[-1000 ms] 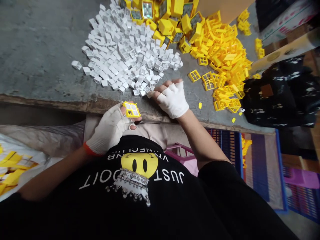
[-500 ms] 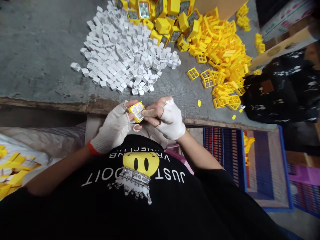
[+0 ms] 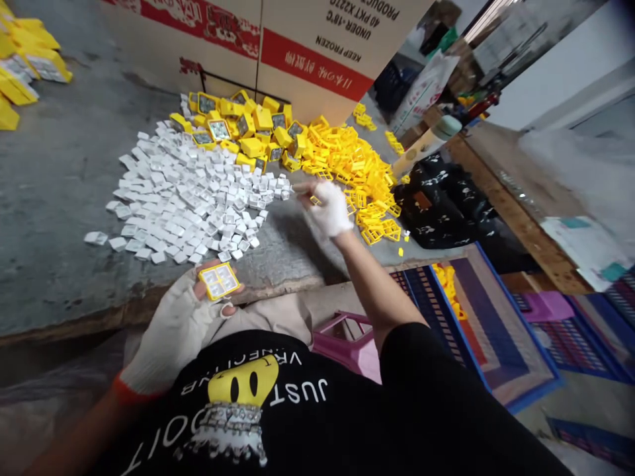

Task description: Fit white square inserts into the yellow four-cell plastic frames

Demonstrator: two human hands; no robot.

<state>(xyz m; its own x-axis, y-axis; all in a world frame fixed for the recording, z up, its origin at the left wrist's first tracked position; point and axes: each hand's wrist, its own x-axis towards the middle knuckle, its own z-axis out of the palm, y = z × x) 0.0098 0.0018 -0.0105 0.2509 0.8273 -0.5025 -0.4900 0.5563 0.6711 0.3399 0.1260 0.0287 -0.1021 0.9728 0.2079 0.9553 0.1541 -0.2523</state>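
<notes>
so, holds a yellow frame (image 3: 219,281) in the left hand (image 3: 171,330), gripping it between thumb and fingertips, face up and slightly tilted, above the near edge of the grey table (image 3: 282,244). can make out white in all four panes of the frame. wears white fingerless gloves on both hands, with an orange cuff (image 3: 129,390) at the left wrist.

has the right hand (image 3: 326,208) stretched out over the table, ahead and to the right of the left hand, with fingers bent and a fingertip just beside the white pieces (image 3: 173,192). cannot tell whether grasping the small yellow frame (image 3: 315,200) glimpsed among those fingers or merely passing above it.

finds the white pieces heaped ahead of the left hand, reaching as far as the right. beyond the right hand, a little to its left, sees yellow blocks (image 3: 260,119) against a cardboard box (image 3: 317,46); ahead and to its right, a pile of yellow frames (image 3: 347,155), then a black patterned bag (image 3: 436,198). nearer than the right hand and off to its right, sees a blue-rimmed basket (image 3: 559,383) with yellow parts (image 3: 449,291) inside.
</notes>
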